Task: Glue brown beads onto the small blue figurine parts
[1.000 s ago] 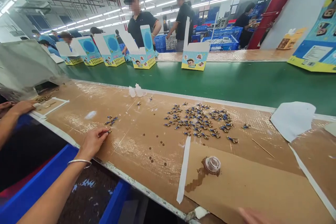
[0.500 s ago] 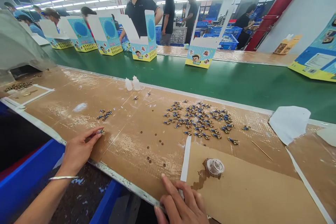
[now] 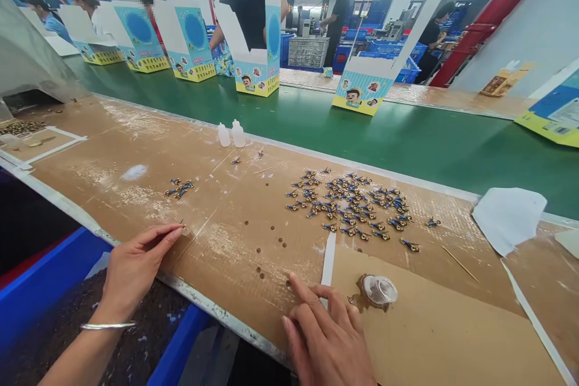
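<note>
Head view: the cardboard-topped bench (image 3: 217,271) has bare room midway along its near edge. Over that edge, the right hand (image 3: 328,329), thumb spread from forefinger, fingertip at a brown disc (image 3: 288,283); the left hand (image 3: 131,268) pinches a tiny piece (image 3: 183,225).

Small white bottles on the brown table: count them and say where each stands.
2: the left bottle and the right bottle, side by side near the far edge of the table, by the green belt.
</note>
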{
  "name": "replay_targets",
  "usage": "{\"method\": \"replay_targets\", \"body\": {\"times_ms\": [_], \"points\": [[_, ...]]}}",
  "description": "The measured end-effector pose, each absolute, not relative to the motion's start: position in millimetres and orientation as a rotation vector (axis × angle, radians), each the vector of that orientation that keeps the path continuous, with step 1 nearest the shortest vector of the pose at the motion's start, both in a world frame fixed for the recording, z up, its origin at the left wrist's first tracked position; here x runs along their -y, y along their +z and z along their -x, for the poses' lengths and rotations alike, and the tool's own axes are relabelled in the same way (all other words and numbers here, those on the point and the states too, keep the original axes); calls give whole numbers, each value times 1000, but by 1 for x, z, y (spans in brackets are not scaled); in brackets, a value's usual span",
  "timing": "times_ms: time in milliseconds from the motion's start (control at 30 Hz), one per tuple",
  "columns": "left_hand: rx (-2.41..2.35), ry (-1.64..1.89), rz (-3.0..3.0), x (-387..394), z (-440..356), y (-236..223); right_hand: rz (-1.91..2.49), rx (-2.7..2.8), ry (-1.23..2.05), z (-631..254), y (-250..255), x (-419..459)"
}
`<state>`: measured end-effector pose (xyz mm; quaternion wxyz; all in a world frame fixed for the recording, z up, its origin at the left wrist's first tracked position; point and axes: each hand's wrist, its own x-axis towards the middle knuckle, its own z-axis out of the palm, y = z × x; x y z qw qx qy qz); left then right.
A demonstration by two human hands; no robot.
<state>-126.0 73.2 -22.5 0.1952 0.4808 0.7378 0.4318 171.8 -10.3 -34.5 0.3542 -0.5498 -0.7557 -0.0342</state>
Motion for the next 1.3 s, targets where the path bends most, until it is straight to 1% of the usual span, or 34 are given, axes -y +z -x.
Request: {"method": "replay_targets", "body": {"times_ms": [233, 433, 600, 700, 867, 1000, 1300], "points": [[-2076, 1214, -1378, -74, 128, -28, 1391, 1916, -129, -165, -39, 6], [-2101, 1215, -1348, -68, 125, -25, 1381, 2016, -194, -168, -37, 14], [-2038, 1302, -1305, -62, 114, -20, 1409, 1915, -179, -170, -39, 23], [-1995, 1361, -1277, -58, 106, -17, 1439, 1968, -173, -178, -34, 26], [-1965, 1428, -1248, -51, 91, -9, 1403, 1988, -288, -182, -31, 34], [-1872, 1495, -1302, -46, 77, -4, 1384, 2002, -316, -173, -38, 38], [-1788, 1400, -1358, -34, 65, -3, 1389, 1993, -254, -173, -40, 37]]}}
